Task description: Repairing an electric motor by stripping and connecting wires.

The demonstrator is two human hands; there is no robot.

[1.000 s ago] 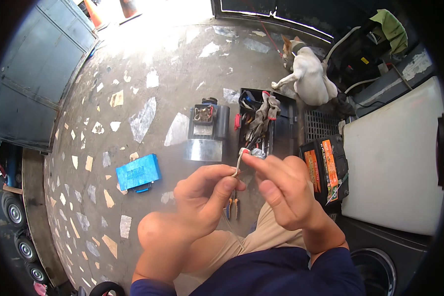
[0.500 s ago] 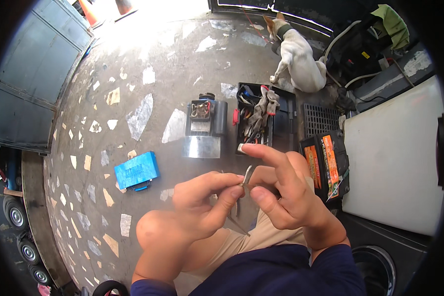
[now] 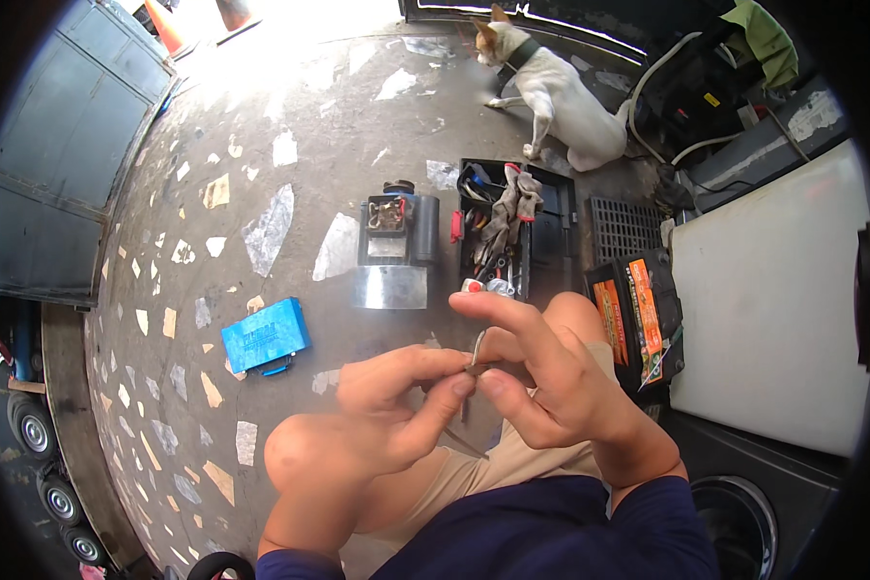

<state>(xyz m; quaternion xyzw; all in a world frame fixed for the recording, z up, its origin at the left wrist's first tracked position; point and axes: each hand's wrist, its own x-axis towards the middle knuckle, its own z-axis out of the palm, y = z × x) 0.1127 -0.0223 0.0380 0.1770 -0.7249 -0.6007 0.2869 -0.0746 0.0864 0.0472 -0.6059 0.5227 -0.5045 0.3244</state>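
Observation:
Over my lap, both hands meet at a thin, grey, cable-like strip [image 3: 478, 342] whose exact kind I cannot make out. My left hand [image 3: 396, 394] pinches it between thumb and forefinger. Close against the other side, my right hand [image 3: 556, 377] has its thumb and a bent finger on the strip, with the forefinger raised and stretched forward. The upper end curves up between the hands; a darker length [image 3: 462, 442] hangs below toward my thighs. Beyond my knees, an electric motor [image 3: 393, 246] stands on the floor, its terminal box open with wires showing.
A black toolbox [image 3: 553, 227] lies open beside the motor, holding tools and grey work gloves [image 3: 503, 222]. A blue case [image 3: 266, 334] is at left. On the right are a black battery-like box [image 3: 604, 333] with orange labels and a white panel [image 3: 764, 300]. A white dog [image 3: 580, 111] sits beyond.
The dog has turned its head left and shifted its front legs. My hands have moved slightly left and down, still at the strip. The whole view has shifted a little.

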